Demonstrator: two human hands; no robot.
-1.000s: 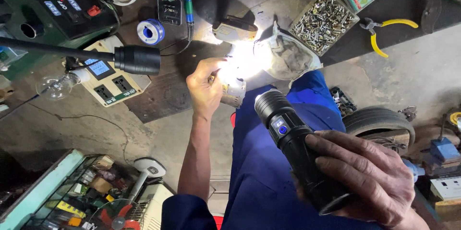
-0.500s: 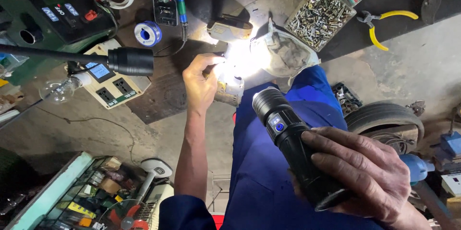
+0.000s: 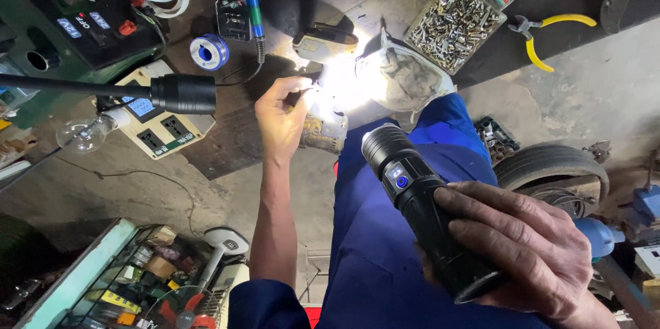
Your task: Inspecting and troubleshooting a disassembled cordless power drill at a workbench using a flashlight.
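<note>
At lower right of the frame: the right hand point(image 3: 529, 253) is wrapped around the rear of a black flashlight point(image 3: 423, 198), whose lens end points up toward the frame's centre.
Flashlight beam: a bright white patch lies on the bench point(image 3: 227, 143) at upper centre, washing out what sits inside it.
Left hand point(image 3: 280, 119): at centre, fingers pinched narrow at the edge of the glare; whether they hold some small piece cannot be told.
Beside the glare: a crumpled grey cloth point(image 3: 405, 74) to its right, a small yellowish device point(image 3: 324, 41) just above.
Upper right: an open box of screws point(image 3: 450, 23), with yellow-handled pliers point(image 3: 550, 37) near it.
Upper left: a solder spool point(image 3: 208, 52), a blue-handled soldering iron point(image 3: 251, 6), a white power strip point(image 3: 161, 126) and a bare light bulb point(image 3: 82, 133).
Lower centre: blue trousers point(image 3: 385, 246).
Lower left: a tray of mixed parts point(image 3: 117, 281).
Right edge: a small rubber wheel point(image 3: 550, 164).
</note>
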